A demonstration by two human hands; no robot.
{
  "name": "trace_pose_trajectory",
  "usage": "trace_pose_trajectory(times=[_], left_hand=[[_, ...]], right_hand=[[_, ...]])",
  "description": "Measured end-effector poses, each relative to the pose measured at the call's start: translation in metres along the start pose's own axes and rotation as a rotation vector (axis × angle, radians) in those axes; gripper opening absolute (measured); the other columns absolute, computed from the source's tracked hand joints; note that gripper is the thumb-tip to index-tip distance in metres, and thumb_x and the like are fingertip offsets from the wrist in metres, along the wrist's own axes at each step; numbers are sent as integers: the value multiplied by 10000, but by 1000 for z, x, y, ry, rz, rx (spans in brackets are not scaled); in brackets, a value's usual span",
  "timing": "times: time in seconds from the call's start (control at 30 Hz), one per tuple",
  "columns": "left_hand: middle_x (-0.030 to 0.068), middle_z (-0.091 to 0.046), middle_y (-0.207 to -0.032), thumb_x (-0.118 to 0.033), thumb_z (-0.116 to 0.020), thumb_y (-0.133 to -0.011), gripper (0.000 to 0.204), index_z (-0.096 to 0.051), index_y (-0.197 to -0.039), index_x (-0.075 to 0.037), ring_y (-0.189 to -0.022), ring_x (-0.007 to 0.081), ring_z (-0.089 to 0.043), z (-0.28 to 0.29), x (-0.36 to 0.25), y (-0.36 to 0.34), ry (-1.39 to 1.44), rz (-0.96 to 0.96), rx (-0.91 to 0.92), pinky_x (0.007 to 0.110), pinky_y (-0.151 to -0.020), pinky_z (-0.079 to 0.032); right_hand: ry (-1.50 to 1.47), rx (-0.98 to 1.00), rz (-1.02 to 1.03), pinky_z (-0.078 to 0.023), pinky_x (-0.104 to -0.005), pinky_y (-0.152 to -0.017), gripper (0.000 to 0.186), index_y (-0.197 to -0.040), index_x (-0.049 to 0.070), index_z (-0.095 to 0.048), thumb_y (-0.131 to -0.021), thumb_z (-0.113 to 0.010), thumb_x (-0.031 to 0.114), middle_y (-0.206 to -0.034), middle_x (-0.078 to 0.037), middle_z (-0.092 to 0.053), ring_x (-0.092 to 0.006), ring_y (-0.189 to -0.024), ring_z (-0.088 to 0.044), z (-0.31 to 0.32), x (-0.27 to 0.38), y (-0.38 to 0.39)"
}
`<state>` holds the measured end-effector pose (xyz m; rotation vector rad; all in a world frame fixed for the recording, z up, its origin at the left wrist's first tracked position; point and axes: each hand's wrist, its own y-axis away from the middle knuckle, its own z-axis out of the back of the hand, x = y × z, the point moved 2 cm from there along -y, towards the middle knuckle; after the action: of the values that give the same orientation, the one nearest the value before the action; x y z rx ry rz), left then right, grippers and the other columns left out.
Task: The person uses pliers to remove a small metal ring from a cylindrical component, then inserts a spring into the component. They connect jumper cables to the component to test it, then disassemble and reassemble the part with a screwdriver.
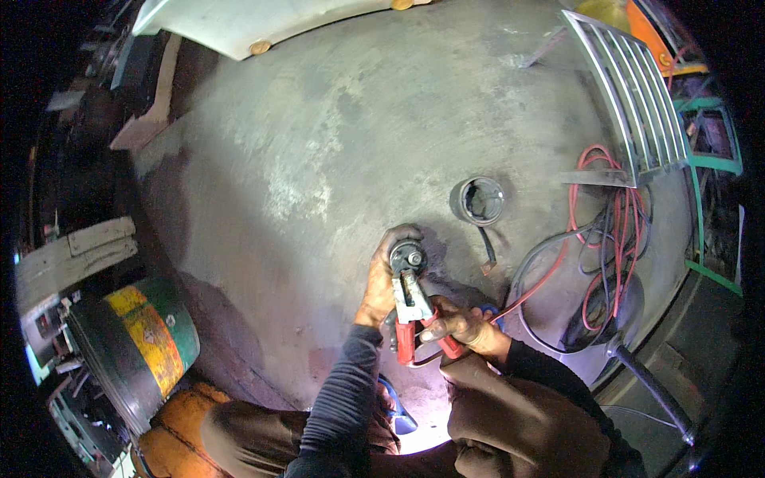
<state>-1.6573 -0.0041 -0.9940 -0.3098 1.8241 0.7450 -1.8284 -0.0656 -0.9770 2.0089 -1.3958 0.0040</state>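
My left hand (382, 279) grips the dark round head of a steel hand tool (413, 291) with red handles, held over the grey floor (303, 143). My right hand (466, 331) is closed on the tool's red handle at its lower right. Just above and right of the tool, a small metal cylinder (482, 199) stands on the floor, with a short dark strip (488, 247) beside it. A red hose or cable (526, 299) runs behind my right hand. Part of a blue object (394, 406) shows between my forearms.
A metal barred frame (617, 95) and coiled red and black cables (606, 239) lie at the right, near a dark pipe (645, 374). A green and yellow drum (131, 342) stands at the left beside an orange object (175, 422). A white panel (207, 20) is at the top.
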Motion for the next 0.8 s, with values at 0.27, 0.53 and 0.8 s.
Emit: trace_pose_trajectory(times=[0.27,0.53,0.8], left_hand=[[172,-702,-1216,-334,-508,-1065,451,-584,-1336,19,-1026,301,-720,33,-23,28,553,699,-141,454,-927,-595],[103,-650,-1313,-435,-604,-1021,543,-567,-1421,-69,-1147,244,-652,4,-57,26,395,574,-226,413,-996,-552],[75,-731,-916,-542,-636,-875,459,-704,-1082,-138,-685,239,-681,-4,-58,22,260,848,-327,460,-570,-574]], right_hand=[[73,-16,102,-457,-355,-1040,777,-1437,-3,-502,-784,-839,250,-1278,-101,-632,-200,-1195,-580,-20,7,0],[631,-118,104,-506,-364,-646,562,-1055,-1,-697,-883,-790,526,-875,-50,-663,-154,-780,-605,-24,0,-9],[1075,-146,365,-560,-445,-910,643,-1241,35,-674,-965,-616,612,-1132,-207,-720,-336,-1011,-705,13,60,78]])
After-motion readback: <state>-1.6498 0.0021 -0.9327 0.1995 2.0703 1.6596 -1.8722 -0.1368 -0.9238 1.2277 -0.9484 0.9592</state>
